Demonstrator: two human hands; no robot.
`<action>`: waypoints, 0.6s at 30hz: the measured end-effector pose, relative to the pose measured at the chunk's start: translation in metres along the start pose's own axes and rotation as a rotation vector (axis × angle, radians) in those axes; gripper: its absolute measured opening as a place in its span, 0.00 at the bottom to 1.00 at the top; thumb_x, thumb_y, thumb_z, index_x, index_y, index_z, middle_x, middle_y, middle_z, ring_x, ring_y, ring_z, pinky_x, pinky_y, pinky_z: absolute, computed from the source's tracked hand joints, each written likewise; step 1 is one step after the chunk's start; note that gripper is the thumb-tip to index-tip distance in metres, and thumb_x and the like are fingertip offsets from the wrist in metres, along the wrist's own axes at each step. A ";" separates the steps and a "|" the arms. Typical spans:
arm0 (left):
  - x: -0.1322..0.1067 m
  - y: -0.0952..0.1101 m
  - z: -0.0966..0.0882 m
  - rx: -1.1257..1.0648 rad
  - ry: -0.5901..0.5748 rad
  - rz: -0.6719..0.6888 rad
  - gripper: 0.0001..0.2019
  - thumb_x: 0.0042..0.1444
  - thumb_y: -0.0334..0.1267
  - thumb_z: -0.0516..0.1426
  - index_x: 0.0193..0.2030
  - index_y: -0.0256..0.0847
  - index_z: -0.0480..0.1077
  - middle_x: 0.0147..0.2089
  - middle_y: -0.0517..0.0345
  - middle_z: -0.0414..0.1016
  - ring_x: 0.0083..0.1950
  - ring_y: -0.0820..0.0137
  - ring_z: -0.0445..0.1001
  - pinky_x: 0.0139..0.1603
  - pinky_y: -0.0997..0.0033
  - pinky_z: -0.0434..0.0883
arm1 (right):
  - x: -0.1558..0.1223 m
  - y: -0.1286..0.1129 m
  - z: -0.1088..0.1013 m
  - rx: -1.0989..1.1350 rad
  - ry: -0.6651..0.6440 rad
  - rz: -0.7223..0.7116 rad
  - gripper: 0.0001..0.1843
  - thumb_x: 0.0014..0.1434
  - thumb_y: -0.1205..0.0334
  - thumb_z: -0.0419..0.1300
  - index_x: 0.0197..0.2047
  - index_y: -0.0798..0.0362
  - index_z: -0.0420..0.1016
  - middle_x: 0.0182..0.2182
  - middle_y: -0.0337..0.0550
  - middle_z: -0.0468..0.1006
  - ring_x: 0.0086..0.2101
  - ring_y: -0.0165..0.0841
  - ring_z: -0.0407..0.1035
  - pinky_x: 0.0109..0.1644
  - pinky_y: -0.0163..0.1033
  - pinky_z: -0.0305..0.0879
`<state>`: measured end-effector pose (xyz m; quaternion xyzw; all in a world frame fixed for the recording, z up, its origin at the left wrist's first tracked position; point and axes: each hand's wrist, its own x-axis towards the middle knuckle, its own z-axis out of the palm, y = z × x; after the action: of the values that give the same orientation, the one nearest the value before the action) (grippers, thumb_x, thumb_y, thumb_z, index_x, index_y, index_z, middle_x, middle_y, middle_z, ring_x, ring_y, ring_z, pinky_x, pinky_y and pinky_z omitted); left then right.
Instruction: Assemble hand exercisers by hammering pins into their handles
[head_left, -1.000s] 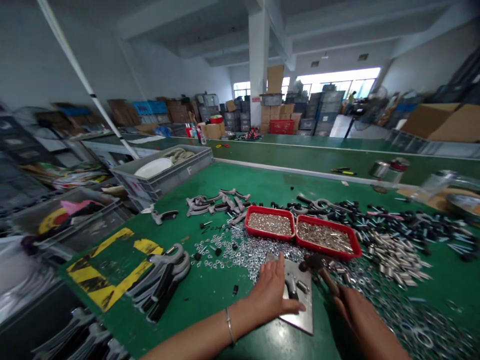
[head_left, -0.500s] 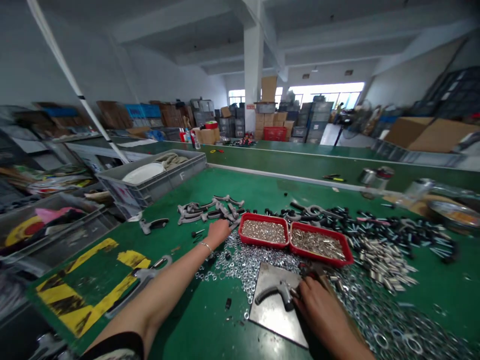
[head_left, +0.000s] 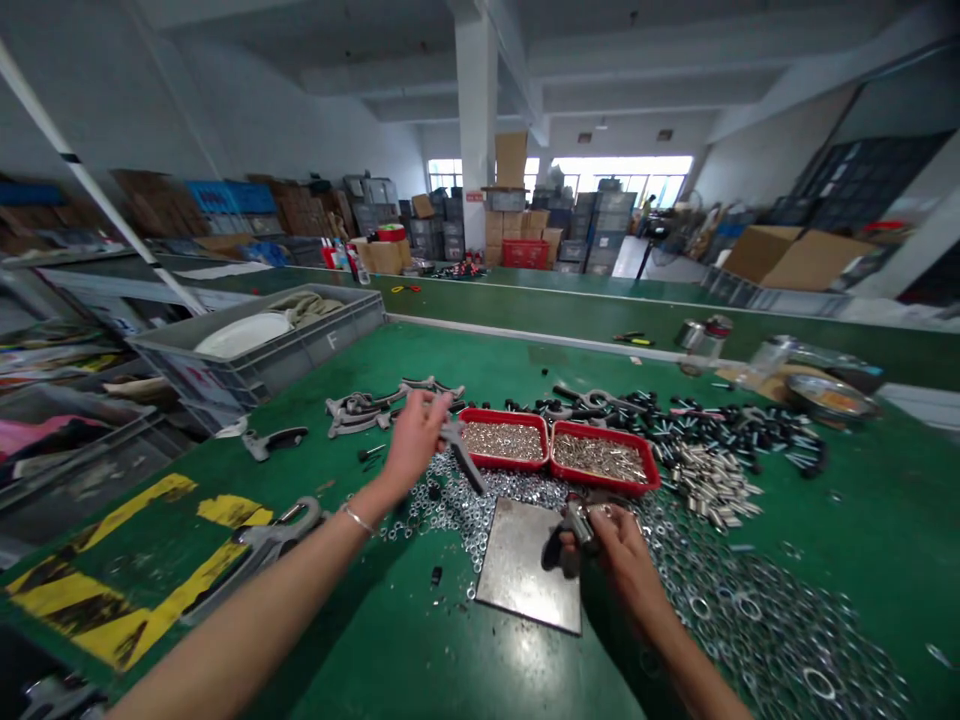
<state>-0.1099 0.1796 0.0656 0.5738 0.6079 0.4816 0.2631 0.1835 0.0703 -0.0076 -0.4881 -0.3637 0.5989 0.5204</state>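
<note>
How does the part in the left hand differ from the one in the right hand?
Look: the left part shows a plain grey bar; the right part shows a shiny metal barrel and a dark end.
Place: the left part is beside a red tray, while the right part is by the right edge of the plate.
Shared: both are held, partly hidden by the hands.

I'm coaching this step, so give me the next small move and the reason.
Probably bring the grey handle in the left hand toward the plate. It appears gripped beside the red tray, while the right hand holds a second handle at the plate's right side, leaving most of its surface in view.
</note>
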 end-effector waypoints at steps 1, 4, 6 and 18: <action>-0.024 0.007 0.017 -0.063 -0.128 -0.042 0.18 0.63 0.55 0.49 0.43 0.41 0.61 0.27 0.63 0.71 0.18 0.74 0.64 0.20 0.76 0.61 | -0.001 0.000 0.001 0.056 0.013 0.060 0.18 0.61 0.48 0.61 0.47 0.51 0.65 0.36 0.44 0.81 0.28 0.32 0.74 0.34 0.38 0.72; -0.110 0.013 0.059 -0.041 -0.478 0.036 0.15 0.62 0.51 0.52 0.38 0.40 0.66 0.31 0.59 0.72 0.31 0.69 0.70 0.32 0.73 0.65 | -0.011 0.005 -0.005 0.116 -0.060 0.234 0.17 0.58 0.49 0.65 0.42 0.54 0.73 0.36 0.44 0.80 0.25 0.26 0.69 0.31 0.32 0.69; -0.166 0.007 0.069 0.016 -0.748 0.068 0.13 0.60 0.49 0.56 0.39 0.40 0.69 0.35 0.57 0.74 0.38 0.66 0.71 0.37 0.71 0.64 | -0.028 0.013 -0.014 0.067 -0.099 0.257 0.18 0.58 0.47 0.65 0.38 0.55 0.75 0.32 0.43 0.78 0.23 0.25 0.66 0.27 0.31 0.65; -0.189 0.008 0.078 -0.591 -0.636 -0.444 0.21 0.60 0.59 0.51 0.41 0.43 0.56 0.26 0.65 0.68 0.18 0.73 0.69 0.18 0.76 0.65 | -0.064 0.018 -0.022 -0.541 0.082 -0.124 0.20 0.60 0.41 0.57 0.30 0.50 0.67 0.23 0.34 0.64 0.25 0.31 0.61 0.28 0.34 0.57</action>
<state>0.0000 0.0214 -0.0026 0.4495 0.4424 0.3667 0.6840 0.1991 0.0029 -0.0176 -0.6099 -0.5182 0.4270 0.4210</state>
